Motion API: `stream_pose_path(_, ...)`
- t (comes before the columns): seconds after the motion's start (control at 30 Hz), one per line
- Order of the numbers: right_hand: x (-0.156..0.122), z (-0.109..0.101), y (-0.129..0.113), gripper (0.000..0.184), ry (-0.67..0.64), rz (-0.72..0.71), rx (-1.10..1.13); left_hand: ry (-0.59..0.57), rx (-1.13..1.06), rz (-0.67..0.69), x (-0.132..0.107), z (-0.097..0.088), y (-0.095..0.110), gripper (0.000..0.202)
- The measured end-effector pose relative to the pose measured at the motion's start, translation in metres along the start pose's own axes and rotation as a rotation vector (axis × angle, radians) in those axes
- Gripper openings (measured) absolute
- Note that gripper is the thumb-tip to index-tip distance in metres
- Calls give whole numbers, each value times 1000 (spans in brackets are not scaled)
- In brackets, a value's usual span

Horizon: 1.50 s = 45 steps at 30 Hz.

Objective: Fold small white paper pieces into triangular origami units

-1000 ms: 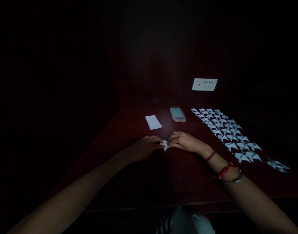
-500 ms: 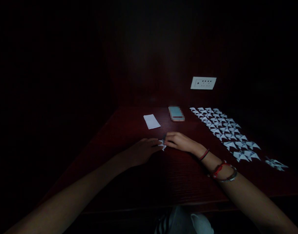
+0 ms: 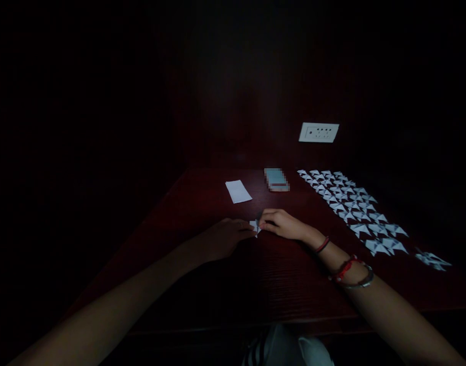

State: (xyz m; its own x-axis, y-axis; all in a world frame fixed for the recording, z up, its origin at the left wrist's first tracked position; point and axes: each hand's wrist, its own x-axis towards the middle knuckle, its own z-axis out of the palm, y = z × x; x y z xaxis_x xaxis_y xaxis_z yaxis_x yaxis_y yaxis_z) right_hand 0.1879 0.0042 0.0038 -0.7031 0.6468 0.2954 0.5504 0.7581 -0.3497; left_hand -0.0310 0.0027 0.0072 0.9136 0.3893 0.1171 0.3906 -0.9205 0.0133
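A small piece of folded white paper (image 3: 255, 227) lies on the dark red table between my two hands. My left hand (image 3: 227, 237) has its fingers on the paper's left side, thumb nearest me. On the right side, my right hand (image 3: 282, 223) pinches the paper with curled fingers. My fingertips cover much of the paper, so its exact folds are hard to see. Beyond my hands lies a flat stack of white paper (image 3: 238, 191).
A blurred pale-blue item (image 3: 277, 179) lies at the back of the table (image 3: 172, 213). Rows of folded paper shapes (image 3: 351, 206) run down the right side, with a separate one (image 3: 433, 260) nearer me. A white socket plate (image 3: 319, 132) is on the wall.
Both hands stay at the folded paper; the right fingers curl slightly more. The whole view has shifted slightly, with things appearing a little lower.
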Motion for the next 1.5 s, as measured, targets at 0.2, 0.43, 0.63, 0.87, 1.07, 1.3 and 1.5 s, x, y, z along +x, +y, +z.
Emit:
stream_pose_path(0.2,4,3,0,13,0,30,-40,-13,-29,-11,1,-2,0,49)
stream_pose_path(0.43,5,2,-1,10,-15,55,-25,13,-80,-40,0,-3,3,46)
stream_pose_path(0.63,6,2,0,10,-18,63,-13,4,-29,6,1,2,1,50)
stream_pose_path(0.87,7,5,4,9,-5,131,41,5,0,-18,4,3,2,47)
stream_pose_path(1.07,9,7,9,7,56,135,48,2,27,4,3,4,-4,51)
stream_pose_path(1.3,4,1,12,11,37,84,60,8,9,3,2,3,-9,55)
stream_pose_path(1.5,-2,-3,5,21,24,-69,-54,3,-47,36,2,2,-18,59)
